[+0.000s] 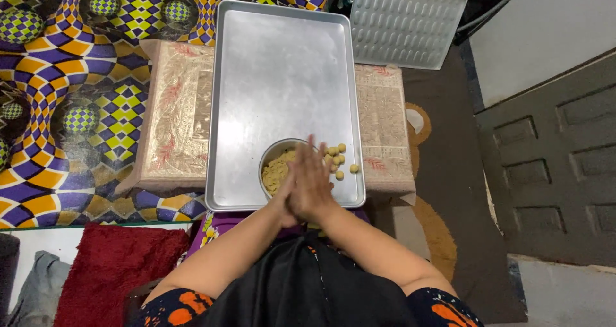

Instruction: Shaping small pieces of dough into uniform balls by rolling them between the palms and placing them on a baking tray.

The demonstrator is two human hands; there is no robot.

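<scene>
My right hand (314,182) lies flat on top of my left hand (285,202), palms pressed together over the near edge of a large silver baking tray (276,77). Whatever is between the palms is hidden. Just beyond my hands stands a small metal bowl (273,157) with yellowish dough in it. To the right of the bowl, several small dough balls (337,160) lie on the tray.
The tray rests on a low table covered with a beige patterned cloth (176,121). A bright checkered rug (70,77) lies to the left, a second embossed metal tray (407,22) at the back right, a red cloth (109,269) near my left.
</scene>
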